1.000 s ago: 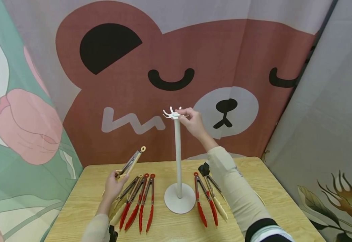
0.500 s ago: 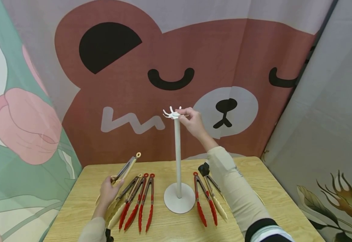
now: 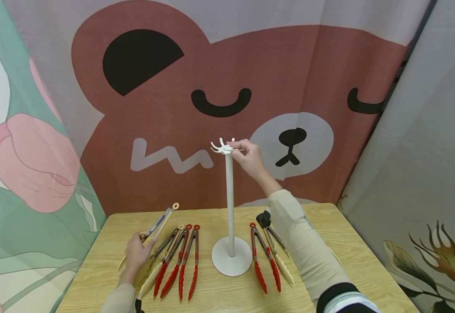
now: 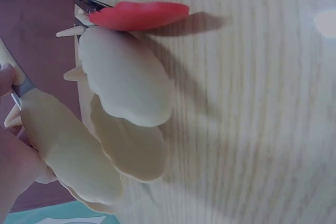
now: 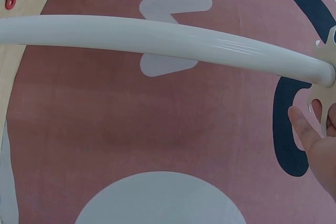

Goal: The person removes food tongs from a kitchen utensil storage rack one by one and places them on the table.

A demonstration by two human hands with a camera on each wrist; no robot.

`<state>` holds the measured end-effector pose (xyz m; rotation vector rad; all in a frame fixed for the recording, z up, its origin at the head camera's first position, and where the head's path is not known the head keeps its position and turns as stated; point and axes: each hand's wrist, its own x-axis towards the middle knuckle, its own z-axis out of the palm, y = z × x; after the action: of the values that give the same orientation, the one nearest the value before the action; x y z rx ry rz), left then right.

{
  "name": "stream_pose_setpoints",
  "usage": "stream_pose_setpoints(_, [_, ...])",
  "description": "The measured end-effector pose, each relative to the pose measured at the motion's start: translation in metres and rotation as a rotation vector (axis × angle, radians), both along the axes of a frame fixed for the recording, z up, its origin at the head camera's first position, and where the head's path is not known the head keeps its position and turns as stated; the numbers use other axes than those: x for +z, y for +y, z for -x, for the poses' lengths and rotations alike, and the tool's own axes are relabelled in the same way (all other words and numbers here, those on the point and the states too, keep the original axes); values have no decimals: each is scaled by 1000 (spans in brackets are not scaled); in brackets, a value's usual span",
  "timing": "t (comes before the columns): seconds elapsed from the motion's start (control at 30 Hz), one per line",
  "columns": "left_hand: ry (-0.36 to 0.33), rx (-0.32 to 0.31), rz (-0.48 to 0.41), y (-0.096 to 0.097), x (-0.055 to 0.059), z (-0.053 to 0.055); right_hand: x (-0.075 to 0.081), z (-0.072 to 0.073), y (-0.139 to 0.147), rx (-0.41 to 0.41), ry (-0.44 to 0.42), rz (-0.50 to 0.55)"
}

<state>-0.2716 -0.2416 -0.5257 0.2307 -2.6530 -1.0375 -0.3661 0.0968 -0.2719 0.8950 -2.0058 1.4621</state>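
Observation:
My left hand grips a pair of cream-and-steel tongs at the table's left side, its ring end pointing up and away. In the left wrist view the cream scalloped tips of these tongs hang low, beside another cream pair on the table. A white stand with a round base and a crown of curved hooks rises mid-table. At its top, my right hand pinches a hook on the right side. The right wrist view shows the pole and my fingers by the hooks.
Two red tongs lie left of the base, next to cream tongs. To its right are red tongs and cream-tipped tongs by a black piece. Behind the wooden table hangs a bear-print curtain.
My left hand has lowered slightly down and to the left, with the cream tongs tilting flatter toward the table. The right hand stays on the hook, and the stand has not moved.

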Motion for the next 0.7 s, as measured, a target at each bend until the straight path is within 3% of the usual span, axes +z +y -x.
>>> stream_pose_setpoints(0.27, [-9,25,41,-2,-6,-2,16,-29,-5,0,16,-10])
stream_pose_setpoints(0.7, [-56,51,53,-8,-14,-3,17,-29,-6,14,24,20])
